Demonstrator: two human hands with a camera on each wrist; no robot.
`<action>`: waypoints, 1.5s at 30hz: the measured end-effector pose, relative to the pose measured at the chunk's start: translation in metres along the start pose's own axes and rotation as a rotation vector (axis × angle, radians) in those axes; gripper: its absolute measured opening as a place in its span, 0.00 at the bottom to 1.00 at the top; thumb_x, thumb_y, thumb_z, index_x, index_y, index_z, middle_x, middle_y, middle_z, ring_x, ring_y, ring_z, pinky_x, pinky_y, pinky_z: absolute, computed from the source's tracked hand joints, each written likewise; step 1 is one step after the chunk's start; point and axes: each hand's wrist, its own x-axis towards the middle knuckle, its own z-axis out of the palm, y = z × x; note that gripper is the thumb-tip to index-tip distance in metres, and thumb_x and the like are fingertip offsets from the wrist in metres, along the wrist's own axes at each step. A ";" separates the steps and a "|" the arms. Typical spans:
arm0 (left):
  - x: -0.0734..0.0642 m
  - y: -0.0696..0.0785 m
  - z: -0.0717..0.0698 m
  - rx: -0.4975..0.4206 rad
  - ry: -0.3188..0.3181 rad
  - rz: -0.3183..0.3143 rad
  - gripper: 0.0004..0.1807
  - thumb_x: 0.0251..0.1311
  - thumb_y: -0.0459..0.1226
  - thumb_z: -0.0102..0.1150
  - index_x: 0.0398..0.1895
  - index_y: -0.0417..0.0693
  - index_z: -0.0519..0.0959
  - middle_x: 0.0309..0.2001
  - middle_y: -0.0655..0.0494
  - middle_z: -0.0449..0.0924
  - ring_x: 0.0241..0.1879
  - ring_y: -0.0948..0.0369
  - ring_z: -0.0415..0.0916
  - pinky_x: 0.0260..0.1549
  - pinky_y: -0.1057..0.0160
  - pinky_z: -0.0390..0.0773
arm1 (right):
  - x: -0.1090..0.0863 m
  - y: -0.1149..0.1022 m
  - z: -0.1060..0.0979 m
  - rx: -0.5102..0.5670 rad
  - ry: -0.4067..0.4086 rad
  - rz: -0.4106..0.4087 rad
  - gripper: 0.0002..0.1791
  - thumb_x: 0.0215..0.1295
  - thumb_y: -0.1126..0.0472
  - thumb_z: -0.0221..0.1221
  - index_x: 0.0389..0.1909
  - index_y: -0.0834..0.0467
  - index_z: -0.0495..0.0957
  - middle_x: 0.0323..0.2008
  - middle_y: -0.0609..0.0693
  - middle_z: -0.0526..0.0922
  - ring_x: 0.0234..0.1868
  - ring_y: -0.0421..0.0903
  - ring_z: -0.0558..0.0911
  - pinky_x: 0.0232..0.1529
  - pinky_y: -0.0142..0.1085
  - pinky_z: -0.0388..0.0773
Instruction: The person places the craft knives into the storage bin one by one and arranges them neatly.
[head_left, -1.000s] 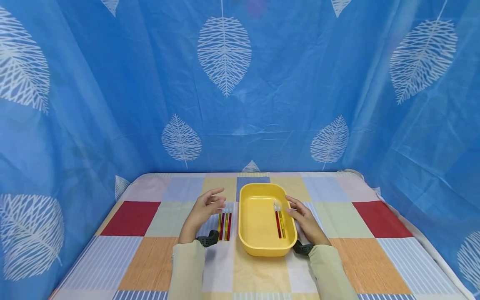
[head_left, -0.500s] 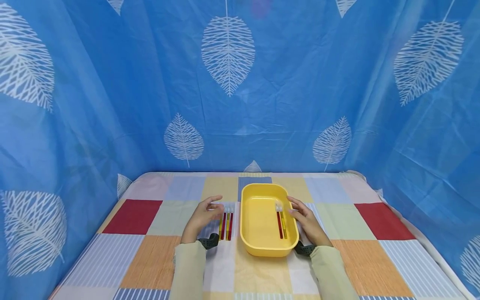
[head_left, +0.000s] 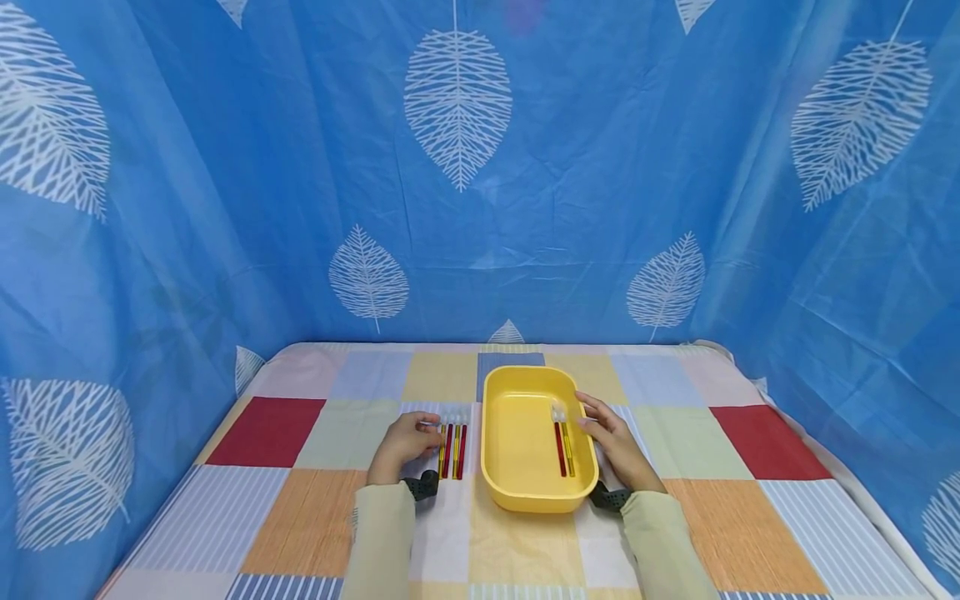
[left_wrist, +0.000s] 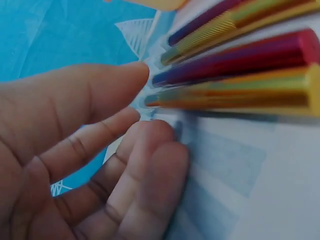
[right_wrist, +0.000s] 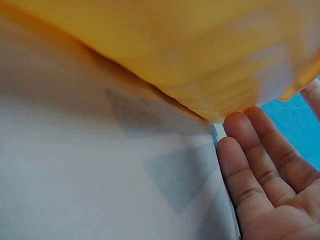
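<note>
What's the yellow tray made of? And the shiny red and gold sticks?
The yellow tray looks like smooth plastic: one even color, soft sheen, rounded corners. The red and gold sticks look like shiny metal, or maybe coated plastic: bright streaks run along them.

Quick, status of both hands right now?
Left hand: open, holding nothing, beside the leftmost gold-handled utensil.
Right hand: open, fingers resting against the side of the yellow tray.
</note>
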 end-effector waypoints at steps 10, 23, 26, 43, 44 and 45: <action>-0.002 0.001 0.006 -0.006 0.046 -0.025 0.19 0.53 0.25 0.67 0.50 0.29 0.80 0.36 0.47 0.80 0.25 0.62 0.79 0.26 0.63 0.83 | 0.001 0.000 -0.001 0.010 -0.005 -0.002 0.29 0.76 0.61 0.52 0.75 0.56 0.60 0.66 0.67 0.64 0.62 0.62 0.72 0.53 0.40 0.81; -0.004 0.011 0.012 0.109 0.123 -0.036 0.13 0.49 0.28 0.68 0.40 0.33 0.82 0.31 0.50 0.80 0.20 0.64 0.77 0.21 0.66 0.79 | 0.000 0.001 -0.001 0.009 -0.009 -0.009 0.30 0.76 0.57 0.54 0.76 0.56 0.60 0.66 0.66 0.64 0.61 0.62 0.73 0.53 0.40 0.82; -0.004 0.013 0.013 0.159 0.122 -0.048 0.11 0.50 0.30 0.70 0.36 0.35 0.82 0.28 0.51 0.81 0.20 0.62 0.77 0.21 0.66 0.76 | 0.000 0.001 -0.001 0.006 -0.008 -0.009 0.30 0.76 0.58 0.54 0.75 0.55 0.60 0.65 0.66 0.64 0.61 0.61 0.73 0.52 0.39 0.82; -0.008 0.012 0.007 0.222 0.109 -0.039 0.10 0.52 0.37 0.66 0.32 0.37 0.86 0.26 0.50 0.83 0.25 0.57 0.77 0.23 0.61 0.76 | 0.000 0.000 0.000 0.002 0.007 -0.011 0.30 0.75 0.59 0.54 0.75 0.56 0.61 0.64 0.67 0.65 0.59 0.59 0.74 0.50 0.37 0.82; -0.008 0.012 0.005 0.202 0.106 -0.034 0.11 0.52 0.36 0.65 0.34 0.37 0.87 0.28 0.49 0.84 0.27 0.57 0.77 0.25 0.61 0.77 | 0.000 0.000 0.000 0.006 0.007 -0.010 0.30 0.75 0.59 0.54 0.75 0.56 0.61 0.64 0.67 0.65 0.59 0.59 0.74 0.51 0.38 0.82; -0.008 0.011 0.003 0.178 0.104 -0.030 0.12 0.53 0.36 0.64 0.37 0.36 0.86 0.30 0.48 0.84 0.28 0.56 0.78 0.26 0.60 0.78 | 0.000 0.000 0.000 0.007 0.005 -0.010 0.30 0.75 0.59 0.54 0.75 0.56 0.60 0.64 0.67 0.65 0.59 0.59 0.74 0.51 0.38 0.82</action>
